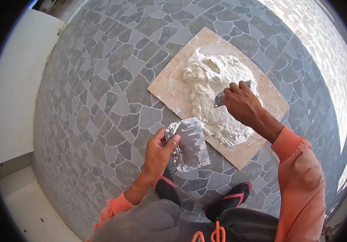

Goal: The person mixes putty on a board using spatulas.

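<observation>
My left hand (160,149) grips a flat grey plastering blade (189,143) by its left side, thumb on top; white paste is smeared along its edges. Closed around a second scraper (218,99), my right hand (242,103) is over the mound of wet white plaster (217,68). Part of that scraper is hidden under my fingers, and its dark blade shows on both sides of them. The plaster lies in a thick, uneven heap on a square beige tile (169,86), which rests on the floor.
Grey stone-patterned tiles (101,72) cover the floor. My feet in black and red flip-flops (232,197) stand just below the beige tile. A white wall or ledge (16,80) runs along the left, and sunlight falls on the floor at the right.
</observation>
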The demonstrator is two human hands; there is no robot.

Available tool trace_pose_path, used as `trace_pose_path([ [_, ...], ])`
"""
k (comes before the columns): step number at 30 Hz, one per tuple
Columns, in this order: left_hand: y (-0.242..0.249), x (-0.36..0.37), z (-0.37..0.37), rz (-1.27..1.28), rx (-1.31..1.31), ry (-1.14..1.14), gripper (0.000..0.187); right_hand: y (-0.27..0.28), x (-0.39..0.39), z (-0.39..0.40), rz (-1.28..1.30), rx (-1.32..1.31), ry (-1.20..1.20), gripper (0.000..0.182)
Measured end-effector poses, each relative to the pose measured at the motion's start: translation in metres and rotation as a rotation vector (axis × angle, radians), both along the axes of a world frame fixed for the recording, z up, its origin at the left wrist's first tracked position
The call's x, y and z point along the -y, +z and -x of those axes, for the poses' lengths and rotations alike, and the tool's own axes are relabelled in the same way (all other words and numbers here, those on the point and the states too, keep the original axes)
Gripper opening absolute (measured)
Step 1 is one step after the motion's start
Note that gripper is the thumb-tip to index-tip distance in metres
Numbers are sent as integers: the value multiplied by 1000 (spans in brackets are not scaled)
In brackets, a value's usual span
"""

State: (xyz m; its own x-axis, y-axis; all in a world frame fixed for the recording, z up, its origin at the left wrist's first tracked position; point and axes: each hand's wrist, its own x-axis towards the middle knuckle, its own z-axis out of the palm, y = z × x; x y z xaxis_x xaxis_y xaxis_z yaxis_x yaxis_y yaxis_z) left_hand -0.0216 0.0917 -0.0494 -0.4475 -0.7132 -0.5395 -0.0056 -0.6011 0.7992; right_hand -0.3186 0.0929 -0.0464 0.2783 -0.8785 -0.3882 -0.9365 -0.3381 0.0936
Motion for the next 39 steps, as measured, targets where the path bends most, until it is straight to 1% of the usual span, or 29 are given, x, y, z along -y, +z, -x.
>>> trace_pose_path([
  [1,-1,-1,-1,-8,-4,6,21,10,5,0,-3,-15,-20,15],
  [4,-1,0,1,-8,-20,5,22,4,9,2,275,23,-24,16],
  [5,-1,0,1,-8,-23,2,22,3,11,0,271,40,-25,18],
  [8,0,2,4,24,-29,-4,22,-23,-2,0,143,20,21,17],
  [9,1,2,4,26,-30,1,22,-16,-3,-1,66,0,30,17],
  [12,1,-1,2,18,-29,17,21,7,2,0,59,-16,-17,17],
  [14,-1,-1,2,6,-34,11,21,5,4,1,182,-17,-16,17],
  [16,2,0,4,4,-22,-1,20,-12,3,1,304,13,-1,17],
  [17,3,1,5,4,-15,-6,20,-26,-1,2,218,6,22,17],
  [20,3,-1,5,26,-13,9,20,-16,-5,-2,51,23,-4,18],
  [23,5,-2,4,-2,-28,18,19,7,5,-2,144,20,-48,16],
  [26,2,-1,3,-10,-18,1,18,-10,6,-6,339,28,15,16],
  [29,9,-2,8,11,-26,30,17,-21,-3,-3,126,62,14,16],
  [30,10,-1,7,9,-23,33,17,-18,-4,-3,51,69,9,16],
  [31,10,-2,8,6,-21,39,17,-1,-1,-5,19,11,-1,17],
  [34,1,-4,2,8,-31,23,18,8,6,-3,185,11,-32,18],
  [35,-2,-3,2,11,-37,10,18,0,5,-4,291,35,-22,18],
  [38,2,-2,4,4,-38,-9,18,-26,0,-6,154,55,38,14],
  [39,4,-2,5,3,-39,8,17,-22,0,-10,79,25,40,14],
])
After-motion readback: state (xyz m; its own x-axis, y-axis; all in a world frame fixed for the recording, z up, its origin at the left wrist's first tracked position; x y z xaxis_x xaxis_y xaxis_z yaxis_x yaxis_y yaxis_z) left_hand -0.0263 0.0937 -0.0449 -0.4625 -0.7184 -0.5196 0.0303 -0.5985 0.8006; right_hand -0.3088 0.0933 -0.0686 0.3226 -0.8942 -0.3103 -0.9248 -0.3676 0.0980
